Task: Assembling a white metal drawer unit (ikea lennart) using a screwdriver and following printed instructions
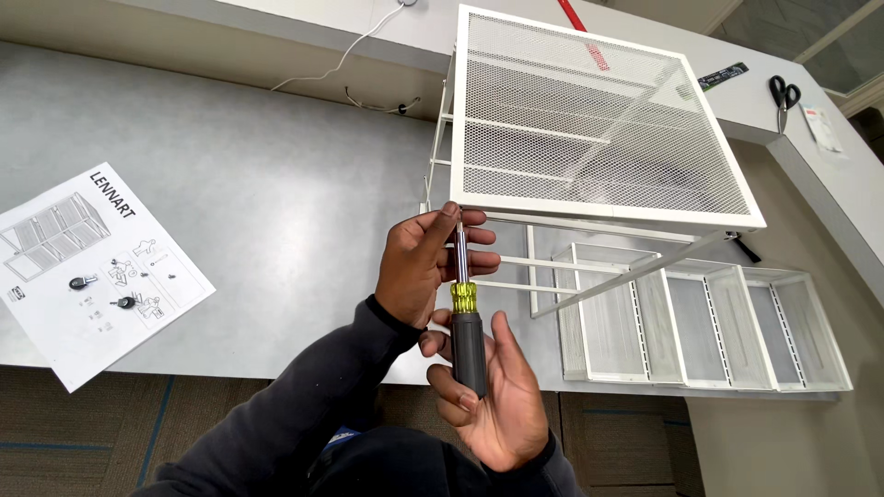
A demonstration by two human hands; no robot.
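Grey tabletop (276, 193): the surface everything lies on; I place the rest by the screwdriver I hold over its near edge.
Instruction sheet (87, 276): white paper well to the left of the screwdriver, flat on the tabletop, with two small black casters (101, 292) resting on it.
My left hand (425, 267): fingers curled around the screwdriver's metal shaft, thumb and fingertips closed near the tip, gripping it.
Screwdriver (465, 322): upright, steel shaft above, yellow collar in the middle, dark grey handle below.
My right hand (493, 396): just below the left, palm up and half open, the handle lying against palm and fingers, loosely cradled, not clenched.
Mesh frame (589, 129): white wire unit lying behind and right of the screwdriver; the tip stands close to its lower left corner, contact unclear.
Mesh drawers (709, 322): white, in a row, right of the screwdriver.
Scissors (784, 92): far right, on the back ledge.
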